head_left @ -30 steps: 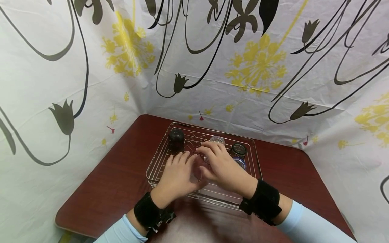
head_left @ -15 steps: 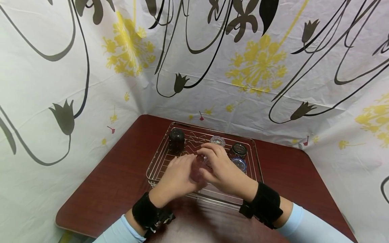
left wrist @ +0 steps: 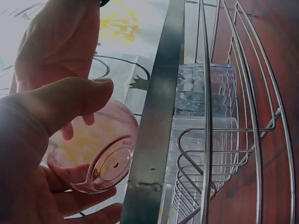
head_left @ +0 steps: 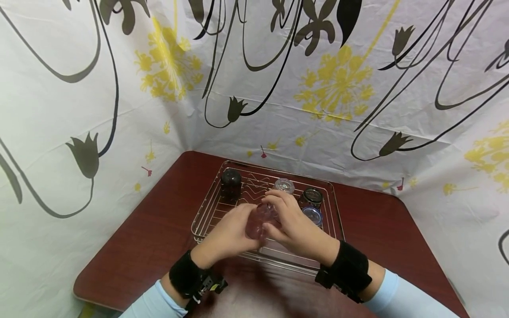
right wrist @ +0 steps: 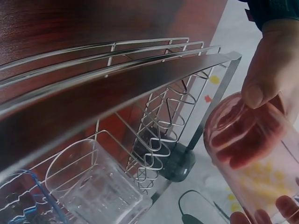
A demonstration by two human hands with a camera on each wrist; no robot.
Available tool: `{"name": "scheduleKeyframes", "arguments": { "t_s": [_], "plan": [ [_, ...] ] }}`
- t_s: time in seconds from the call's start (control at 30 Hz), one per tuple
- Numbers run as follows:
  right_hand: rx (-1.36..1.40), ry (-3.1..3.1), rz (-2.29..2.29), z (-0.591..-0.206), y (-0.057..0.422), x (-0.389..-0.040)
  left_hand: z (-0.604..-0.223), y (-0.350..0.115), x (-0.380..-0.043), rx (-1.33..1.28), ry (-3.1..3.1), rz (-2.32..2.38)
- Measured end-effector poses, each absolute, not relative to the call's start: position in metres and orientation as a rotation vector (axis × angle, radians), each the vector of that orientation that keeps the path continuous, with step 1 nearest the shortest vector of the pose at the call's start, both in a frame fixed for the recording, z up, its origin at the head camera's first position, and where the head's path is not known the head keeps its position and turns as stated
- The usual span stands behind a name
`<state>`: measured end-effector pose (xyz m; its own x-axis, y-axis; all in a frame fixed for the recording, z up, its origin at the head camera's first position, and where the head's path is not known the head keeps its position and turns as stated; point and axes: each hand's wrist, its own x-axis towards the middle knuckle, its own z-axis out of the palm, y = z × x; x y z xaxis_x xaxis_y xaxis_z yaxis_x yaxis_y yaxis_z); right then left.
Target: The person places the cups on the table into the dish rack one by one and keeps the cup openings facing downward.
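A clear pink drinking glass is held between both hands above the front of a wire rack. My left hand grips its left side. In the left wrist view, the left thumb lies across the glass and the fingers wrap below, beside its round base. From the right, my right hand holds the glass with curled fingers and thumb. In the right wrist view, the open rim of the pink glass points toward the rack, and left-hand fingers show through its wall.
Standing on the rack are a dark glass at the back left, a clear glass, a dark-rimmed glass and a blue-rimmed glass. The rack sits on a red-brown table, with a patterned cloth behind.
The left hand's fingers, spread a second ago, have drawn in around the pink glass. The hand has shifted slightly left, and more of the glass shows between the hands.
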<state>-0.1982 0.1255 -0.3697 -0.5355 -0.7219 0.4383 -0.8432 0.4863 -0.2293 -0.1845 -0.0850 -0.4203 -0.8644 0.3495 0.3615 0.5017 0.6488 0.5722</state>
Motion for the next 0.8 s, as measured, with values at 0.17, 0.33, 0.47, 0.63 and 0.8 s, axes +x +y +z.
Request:
{"name": "scheduleKeyframes", "arguments": {
  "t_s": [0.17,0.33,0.47,0.63,0.8],
  "plan": [
    [1.322,-2.501,0.653,-0.37,0.131,-0.2,-0.418,-0.086,-0.185,-0.675,-2.675,-1.05],
    [1.334,-2.499,0.677,-0.369,0.136,-0.201,-0.417,-0.086,-0.187,-0.671,-2.702,-1.075],
    [1.348,-2.488,0.684,-0.369,0.14,-0.202,-0.414,-0.086,-0.187,-0.663,-2.722,-1.115],
    [1.356,-2.489,0.719,-0.368,0.144,-0.203,-0.407,-0.088,-0.186,-0.677,-2.721,-1.162],
    [1.352,-2.516,0.741,-0.368,0.148,-0.204,-0.399,-0.091,-0.185,-0.674,-2.713,-1.164]
  ]
}}
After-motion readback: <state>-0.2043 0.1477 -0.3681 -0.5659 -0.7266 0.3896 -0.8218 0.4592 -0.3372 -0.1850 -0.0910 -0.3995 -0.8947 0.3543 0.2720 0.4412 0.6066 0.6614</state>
